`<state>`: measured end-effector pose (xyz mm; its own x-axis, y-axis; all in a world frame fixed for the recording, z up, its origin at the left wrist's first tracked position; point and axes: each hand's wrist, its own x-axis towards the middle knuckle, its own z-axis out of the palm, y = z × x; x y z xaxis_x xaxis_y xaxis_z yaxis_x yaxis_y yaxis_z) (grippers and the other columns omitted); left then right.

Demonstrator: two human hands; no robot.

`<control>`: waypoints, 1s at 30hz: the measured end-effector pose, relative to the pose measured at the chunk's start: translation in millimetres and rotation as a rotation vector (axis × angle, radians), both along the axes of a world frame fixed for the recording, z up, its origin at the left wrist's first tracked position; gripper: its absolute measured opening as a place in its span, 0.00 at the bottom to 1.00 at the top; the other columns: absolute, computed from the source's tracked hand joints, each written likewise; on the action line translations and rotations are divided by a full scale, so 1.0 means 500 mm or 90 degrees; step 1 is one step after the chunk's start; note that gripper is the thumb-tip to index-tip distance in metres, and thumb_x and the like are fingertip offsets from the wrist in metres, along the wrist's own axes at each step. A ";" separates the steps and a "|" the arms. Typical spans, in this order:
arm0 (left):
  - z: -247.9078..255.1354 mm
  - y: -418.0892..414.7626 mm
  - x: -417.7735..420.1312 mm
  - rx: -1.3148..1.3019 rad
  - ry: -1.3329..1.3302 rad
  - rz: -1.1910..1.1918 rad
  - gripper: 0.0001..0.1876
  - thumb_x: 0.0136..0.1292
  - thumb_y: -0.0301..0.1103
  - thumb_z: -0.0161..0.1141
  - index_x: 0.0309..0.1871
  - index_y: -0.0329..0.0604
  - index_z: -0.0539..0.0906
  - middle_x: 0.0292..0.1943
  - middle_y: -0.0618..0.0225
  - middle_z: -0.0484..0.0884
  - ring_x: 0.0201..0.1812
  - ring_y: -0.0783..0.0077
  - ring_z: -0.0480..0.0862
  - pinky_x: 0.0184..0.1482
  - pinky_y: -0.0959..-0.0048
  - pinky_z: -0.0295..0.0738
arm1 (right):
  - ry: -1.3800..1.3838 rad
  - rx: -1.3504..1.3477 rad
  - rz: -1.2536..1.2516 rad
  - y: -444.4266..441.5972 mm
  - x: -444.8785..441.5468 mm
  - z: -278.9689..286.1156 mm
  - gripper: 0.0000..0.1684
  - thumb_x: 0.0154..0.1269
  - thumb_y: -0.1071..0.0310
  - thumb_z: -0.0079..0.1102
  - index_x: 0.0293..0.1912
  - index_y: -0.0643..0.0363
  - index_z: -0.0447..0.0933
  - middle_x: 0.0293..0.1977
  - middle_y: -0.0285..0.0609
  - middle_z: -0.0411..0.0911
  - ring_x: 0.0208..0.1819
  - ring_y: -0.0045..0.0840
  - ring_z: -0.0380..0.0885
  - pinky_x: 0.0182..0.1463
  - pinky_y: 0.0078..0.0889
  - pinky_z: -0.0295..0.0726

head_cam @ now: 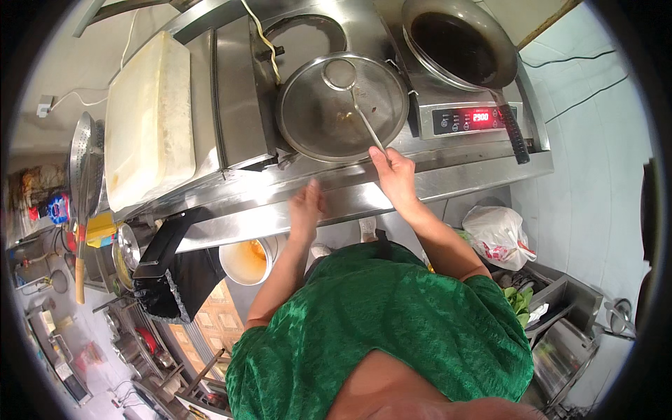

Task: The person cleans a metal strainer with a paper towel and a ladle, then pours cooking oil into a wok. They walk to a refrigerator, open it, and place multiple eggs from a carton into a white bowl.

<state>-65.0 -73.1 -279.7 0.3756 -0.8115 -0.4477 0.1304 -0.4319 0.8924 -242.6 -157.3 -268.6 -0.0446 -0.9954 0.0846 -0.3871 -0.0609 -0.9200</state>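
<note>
My right hand (395, 173) grips the handle of a small mesh skimmer (339, 74), its round head over a large fine-mesh strainer (310, 113). That strainer lies flat on the stainless steel cooking range, with a few small bits on its mesh. Slightly blurred, my left hand (307, 207) is over the range's front edge (252, 223), left of the right hand and below the strainer; I see nothing in it, and its fingers look curled. What lies beneath the strainer is hidden.
A wok (457, 44) with dark contents stands back right, beside a lit control panel (470, 119). At left is a large whitish plastic container (149, 123). Below the range's edge are a white bucket (245, 261) with orange residue, a black-lined bin (176, 283) and a white plastic bag (493, 236).
</note>
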 end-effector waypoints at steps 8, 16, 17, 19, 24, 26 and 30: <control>-0.021 -0.071 0.087 -0.042 0.068 0.141 0.21 0.69 0.47 0.47 0.22 0.43 0.68 0.13 0.73 0.60 0.14 0.77 0.64 0.20 0.75 0.68 | -0.099 0.076 -0.016 -0.008 0.010 -0.029 0.22 0.61 0.55 0.61 0.23 0.66 0.74 0.10 0.38 0.62 0.17 0.17 0.55 0.21 0.27 0.62; -0.046 -0.085 0.030 -0.110 0.051 0.164 0.20 0.70 0.45 0.44 0.25 0.41 0.68 0.16 0.73 0.62 0.17 0.78 0.63 0.22 0.76 0.64 | -0.083 0.105 -0.032 -0.007 0.019 -0.047 0.22 0.62 0.58 0.61 0.21 0.65 0.72 0.11 0.33 0.59 0.18 0.14 0.55 0.20 0.24 0.60; -0.052 -0.084 0.026 -0.129 0.047 0.170 0.21 0.71 0.45 0.44 0.25 0.41 0.68 0.16 0.73 0.62 0.18 0.78 0.63 0.21 0.77 0.62 | -0.072 0.113 -0.031 -0.006 0.020 -0.052 0.21 0.61 0.56 0.61 0.24 0.65 0.74 0.10 0.37 0.61 0.17 0.17 0.56 0.21 0.27 0.62; -0.055 -0.080 0.008 -0.130 0.010 0.177 0.21 0.71 0.47 0.45 0.25 0.41 0.68 0.16 0.73 0.62 0.18 0.79 0.63 0.21 0.77 0.62 | -0.058 0.114 -0.030 -0.003 0.021 -0.068 0.20 0.60 0.56 0.61 0.27 0.65 0.75 0.10 0.43 0.63 0.15 0.21 0.58 0.22 0.29 0.65; -0.058 -0.088 -0.014 -0.138 0.057 0.212 0.23 0.70 0.50 0.46 0.24 0.41 0.68 0.16 0.74 0.62 0.18 0.79 0.62 0.21 0.77 0.61 | -0.096 0.108 -0.052 -0.004 0.029 -0.093 0.21 0.60 0.55 0.60 0.26 0.65 0.75 0.11 0.48 0.66 0.15 0.27 0.61 0.22 0.33 0.66; -0.069 -0.087 -0.004 -0.142 0.071 0.201 0.23 0.69 0.51 0.46 0.24 0.41 0.68 0.16 0.74 0.62 0.18 0.79 0.62 0.21 0.77 0.61 | -0.110 0.110 -0.053 -0.001 0.032 -0.101 0.22 0.60 0.53 0.60 0.25 0.65 0.75 0.11 0.49 0.66 0.15 0.28 0.61 0.22 0.33 0.66; -0.033 -0.076 0.000 -0.119 0.077 0.195 0.25 0.67 0.55 0.47 0.22 0.42 0.68 0.16 0.74 0.62 0.18 0.79 0.62 0.21 0.77 0.61 | -0.081 0.091 -0.051 -0.003 0.028 -0.095 0.23 0.61 0.55 0.61 0.20 0.64 0.72 0.12 0.35 0.64 0.18 0.17 0.57 0.21 0.25 0.62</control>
